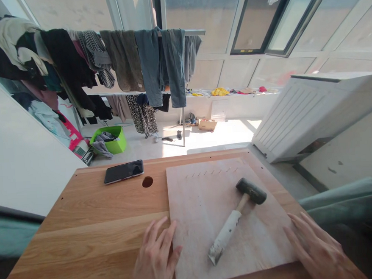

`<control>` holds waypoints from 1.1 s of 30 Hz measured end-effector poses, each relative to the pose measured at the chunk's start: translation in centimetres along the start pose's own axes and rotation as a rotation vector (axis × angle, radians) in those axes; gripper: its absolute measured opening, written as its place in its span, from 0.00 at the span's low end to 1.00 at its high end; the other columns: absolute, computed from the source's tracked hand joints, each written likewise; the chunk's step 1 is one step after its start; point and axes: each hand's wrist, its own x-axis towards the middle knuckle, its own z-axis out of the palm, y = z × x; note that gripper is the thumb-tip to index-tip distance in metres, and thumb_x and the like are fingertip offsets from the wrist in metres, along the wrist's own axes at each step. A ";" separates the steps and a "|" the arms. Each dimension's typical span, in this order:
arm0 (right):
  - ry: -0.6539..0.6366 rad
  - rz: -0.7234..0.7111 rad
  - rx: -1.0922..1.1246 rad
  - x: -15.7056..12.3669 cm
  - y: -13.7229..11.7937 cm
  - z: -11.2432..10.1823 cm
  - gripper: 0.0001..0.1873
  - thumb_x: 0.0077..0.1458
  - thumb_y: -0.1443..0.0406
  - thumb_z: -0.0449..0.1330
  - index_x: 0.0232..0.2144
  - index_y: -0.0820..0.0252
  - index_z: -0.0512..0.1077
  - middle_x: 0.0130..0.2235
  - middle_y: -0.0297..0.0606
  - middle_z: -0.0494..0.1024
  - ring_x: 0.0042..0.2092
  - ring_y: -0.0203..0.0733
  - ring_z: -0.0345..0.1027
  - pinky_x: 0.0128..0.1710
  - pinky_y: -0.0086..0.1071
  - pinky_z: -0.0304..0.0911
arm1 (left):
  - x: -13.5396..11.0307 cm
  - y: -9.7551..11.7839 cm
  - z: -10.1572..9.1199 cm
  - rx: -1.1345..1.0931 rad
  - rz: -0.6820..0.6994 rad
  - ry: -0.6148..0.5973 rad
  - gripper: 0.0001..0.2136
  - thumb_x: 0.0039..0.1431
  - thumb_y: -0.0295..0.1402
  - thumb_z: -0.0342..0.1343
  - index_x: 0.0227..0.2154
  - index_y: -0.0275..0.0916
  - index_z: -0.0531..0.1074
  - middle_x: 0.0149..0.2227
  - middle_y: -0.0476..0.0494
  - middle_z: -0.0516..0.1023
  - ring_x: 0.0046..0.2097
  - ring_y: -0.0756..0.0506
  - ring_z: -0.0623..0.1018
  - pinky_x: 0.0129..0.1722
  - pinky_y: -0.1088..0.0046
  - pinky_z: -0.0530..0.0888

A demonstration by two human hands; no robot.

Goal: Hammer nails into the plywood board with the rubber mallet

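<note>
A pale plywood board (193,241) lies flat on the wooden table. Across it rests a mallet (224,234) with a black head and a white-wrapped handle, its head toward the far right. Along the board's far side, several small nails (211,172) stand up in a row. My left hand (157,254) lies at the board's left edge, fingers spread, with the thumb over the edge. At the right edge, my right hand (317,247) rests with its fingers stretched out, touching the board's side. Neither hand touches the mallet.
On the table (84,231) a black phone (123,172) lies near a round hole (147,181). Behind stand a rack with hanging clothes (150,65) and a green basket (117,140). A white ribbed cabinet-like unit (286,115) stands at right, beside a teal curtain (349,196).
</note>
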 end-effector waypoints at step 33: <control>-0.355 -0.184 0.178 22.3 -21.6 6.5 0.16 0.67 0.54 0.56 0.53 0.49 0.74 0.51 0.43 0.79 0.50 0.55 0.78 0.54 0.50 0.70 | 17.6 -10.2 -2.1 -0.313 -0.295 -0.178 0.14 0.73 0.37 0.53 0.53 0.40 0.78 0.51 0.40 0.85 0.53 0.41 0.83 0.58 0.63 0.75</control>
